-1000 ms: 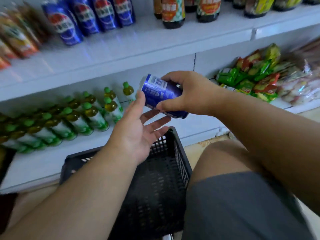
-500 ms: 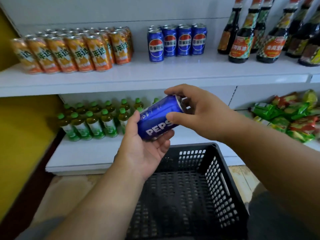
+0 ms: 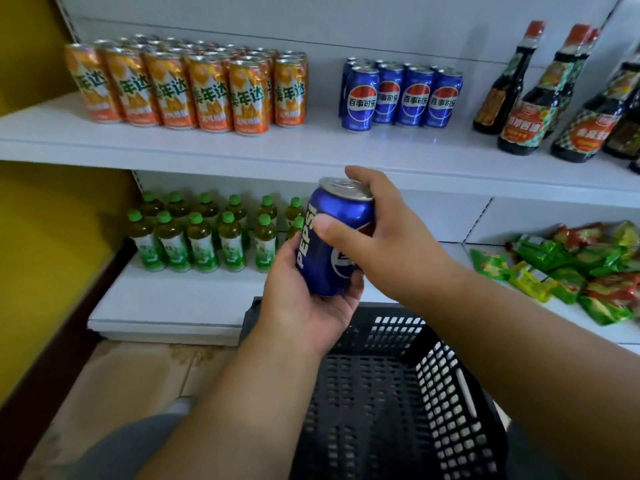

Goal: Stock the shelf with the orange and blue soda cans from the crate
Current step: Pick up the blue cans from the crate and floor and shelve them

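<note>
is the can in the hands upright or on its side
Nearly upright, leaning slightly. The can has its silver top up; the left hand cups its base and the right hand grips its upper part.

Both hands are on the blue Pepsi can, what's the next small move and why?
Probably lift the blue Pepsi can to the upper white shelf, beside the row of blue cans. It is upright, held by the left hand and right hand, with bare shelf before that row.

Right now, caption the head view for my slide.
Both hands, left hand and right hand, hold a blue can upright above the black crate.
</note>
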Action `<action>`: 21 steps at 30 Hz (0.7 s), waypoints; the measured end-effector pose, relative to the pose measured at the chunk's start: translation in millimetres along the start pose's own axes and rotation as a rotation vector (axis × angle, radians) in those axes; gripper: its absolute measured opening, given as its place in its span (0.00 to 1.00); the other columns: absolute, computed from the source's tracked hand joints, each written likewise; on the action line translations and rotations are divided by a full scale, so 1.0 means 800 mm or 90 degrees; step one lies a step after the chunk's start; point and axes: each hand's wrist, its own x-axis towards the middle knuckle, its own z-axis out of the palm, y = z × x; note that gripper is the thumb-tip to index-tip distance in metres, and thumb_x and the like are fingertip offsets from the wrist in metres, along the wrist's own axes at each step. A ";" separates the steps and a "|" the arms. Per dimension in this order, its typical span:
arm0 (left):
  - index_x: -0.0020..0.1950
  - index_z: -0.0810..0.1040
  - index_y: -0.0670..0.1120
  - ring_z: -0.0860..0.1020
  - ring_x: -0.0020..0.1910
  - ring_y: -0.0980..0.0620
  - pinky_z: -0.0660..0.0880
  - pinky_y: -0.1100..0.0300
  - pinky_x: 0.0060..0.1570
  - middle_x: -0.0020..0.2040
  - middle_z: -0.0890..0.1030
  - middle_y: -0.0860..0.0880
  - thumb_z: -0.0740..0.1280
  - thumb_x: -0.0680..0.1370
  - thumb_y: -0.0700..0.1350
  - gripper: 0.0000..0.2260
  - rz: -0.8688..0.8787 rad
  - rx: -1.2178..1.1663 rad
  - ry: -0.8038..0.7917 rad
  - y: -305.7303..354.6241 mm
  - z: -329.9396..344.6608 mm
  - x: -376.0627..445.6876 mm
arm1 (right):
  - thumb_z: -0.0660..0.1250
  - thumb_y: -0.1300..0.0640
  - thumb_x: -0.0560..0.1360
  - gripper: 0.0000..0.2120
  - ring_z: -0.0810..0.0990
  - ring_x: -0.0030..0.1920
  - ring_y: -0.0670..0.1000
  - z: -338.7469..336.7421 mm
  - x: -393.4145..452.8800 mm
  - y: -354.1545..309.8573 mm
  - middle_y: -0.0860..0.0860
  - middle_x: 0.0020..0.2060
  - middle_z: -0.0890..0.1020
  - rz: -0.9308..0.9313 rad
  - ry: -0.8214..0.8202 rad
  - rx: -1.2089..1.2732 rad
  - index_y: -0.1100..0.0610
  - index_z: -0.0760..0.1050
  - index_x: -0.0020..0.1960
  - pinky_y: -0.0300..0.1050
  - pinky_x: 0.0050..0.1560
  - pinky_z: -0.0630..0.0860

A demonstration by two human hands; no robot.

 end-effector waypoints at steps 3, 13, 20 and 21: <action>0.62 0.81 0.41 0.83 0.54 0.43 0.75 0.50 0.61 0.54 0.85 0.40 0.61 0.79 0.53 0.20 0.000 -0.036 -0.026 0.003 0.002 0.005 | 0.78 0.48 0.68 0.44 0.79 0.59 0.44 0.001 0.005 0.005 0.42 0.61 0.78 -0.028 0.001 -0.019 0.45 0.59 0.77 0.46 0.62 0.77; 0.63 0.80 0.39 0.80 0.60 0.40 0.73 0.45 0.65 0.59 0.82 0.37 0.61 0.79 0.54 0.22 0.053 -0.049 -0.061 -0.018 0.019 0.023 | 0.80 0.49 0.65 0.38 0.81 0.55 0.40 -0.002 0.002 0.024 0.41 0.55 0.81 -0.034 0.098 0.032 0.48 0.68 0.70 0.44 0.59 0.79; 0.49 0.86 0.41 0.83 0.46 0.42 0.77 0.48 0.59 0.47 0.84 0.40 0.62 0.78 0.52 0.18 0.049 -0.030 -0.065 -0.036 0.069 0.046 | 0.81 0.50 0.63 0.35 0.81 0.51 0.36 -0.046 0.016 0.031 0.40 0.52 0.82 -0.042 0.153 0.011 0.45 0.70 0.66 0.36 0.54 0.78; 0.52 0.85 0.40 0.83 0.47 0.41 0.77 0.48 0.60 0.48 0.84 0.39 0.61 0.78 0.52 0.19 0.052 -0.024 -0.058 -0.037 0.080 0.052 | 0.81 0.50 0.63 0.36 0.81 0.51 0.37 -0.053 0.020 0.031 0.41 0.53 0.82 -0.042 0.163 0.025 0.46 0.69 0.67 0.38 0.55 0.79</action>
